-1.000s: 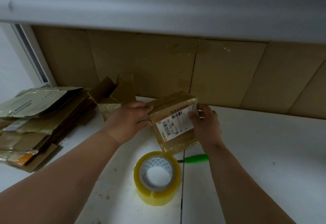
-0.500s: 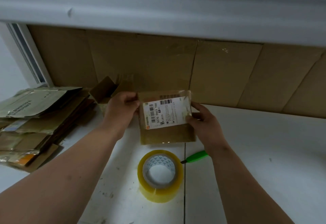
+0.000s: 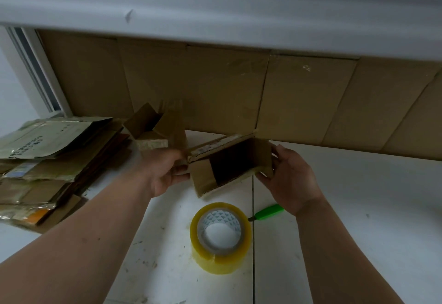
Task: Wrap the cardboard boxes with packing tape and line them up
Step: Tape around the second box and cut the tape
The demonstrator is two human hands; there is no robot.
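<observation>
I hold a small cardboard box [image 3: 203,179] above the white table [image 3: 358,208], its open end turned toward me so the dark inside shows. My left hand [image 3: 165,172] grips its left side and my right hand [image 3: 290,179] grips its right flap. A roll of yellowish packing tape [image 3: 221,259] stands on the table just below the box. A second small cardboard box [image 3: 153,131] with raised flaps sits behind my left hand, by the back wall.
A stack of flattened cardboard boxes and mailers [image 3: 47,160] lies at the left. A green-handled cutter [image 3: 267,211] lies right of the tape, partly under my right wrist. Cardboard sheets [image 3: 299,100] line the back wall under a white ledge.
The box has been turned: its labelled face pointed at me before, now its open end does. Both hands have stayed on its sides.
</observation>
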